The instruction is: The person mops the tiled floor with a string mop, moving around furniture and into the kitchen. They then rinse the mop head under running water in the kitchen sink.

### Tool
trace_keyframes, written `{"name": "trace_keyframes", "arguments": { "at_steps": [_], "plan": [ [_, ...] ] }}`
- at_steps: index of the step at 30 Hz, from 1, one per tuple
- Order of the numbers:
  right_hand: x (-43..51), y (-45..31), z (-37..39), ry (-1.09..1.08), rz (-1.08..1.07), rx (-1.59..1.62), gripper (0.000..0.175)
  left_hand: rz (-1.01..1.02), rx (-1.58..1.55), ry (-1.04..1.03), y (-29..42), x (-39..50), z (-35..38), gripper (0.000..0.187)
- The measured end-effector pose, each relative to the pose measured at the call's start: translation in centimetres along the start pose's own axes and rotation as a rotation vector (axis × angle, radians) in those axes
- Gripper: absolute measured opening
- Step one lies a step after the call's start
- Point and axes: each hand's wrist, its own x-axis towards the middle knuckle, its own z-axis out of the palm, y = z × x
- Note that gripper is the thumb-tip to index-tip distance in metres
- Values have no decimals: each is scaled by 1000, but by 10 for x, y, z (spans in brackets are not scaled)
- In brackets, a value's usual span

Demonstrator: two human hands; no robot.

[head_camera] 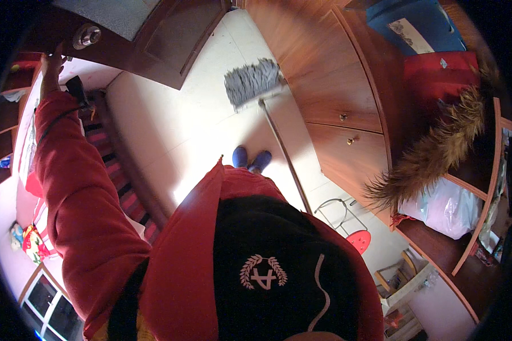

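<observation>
My left arm in a red sleeve reaches to the upper left, and my left hand [53,68] is at the edge of a dark wooden door [123,59], below its round metal knob [87,36]. One finger overlaps the door; whether the hand grips the edge is unclear. A black object [77,91] is beside that wrist, and a dark cord crosses the sleeve. My right hand is out of view. Ahead of my feet, a mop with a grey fringed head [252,83] rests on the pale floor. Its handle [281,149] slants back and disappears behind my body.
A wooden cabinet [324,72] with small knobs stands at the right. Brown feather duster [435,149] and plastic bag [443,206] lie by its shelves. A red-seated stool [359,241] and a wooden chair [394,277] are lower right. Left is a striped cover [115,170].
</observation>
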Motion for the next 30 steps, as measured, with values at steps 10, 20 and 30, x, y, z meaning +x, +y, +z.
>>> {"name": "trace_keyframes", "arguments": {
  "at_steps": [10, 20, 30],
  "plan": [
    [43, -74, 44, -122, -45, -75, 27, 52, -31, 27, 16, -23, 4, 43],
    [74, -164, 162, -186, -57, -60, 26, 77, -168, -178, -30, 68, -27, 38],
    [184, -277, 244, -349, -281, 63, 21, -237, 2, -147, -37, 98, -19, 53]
  ]
}}
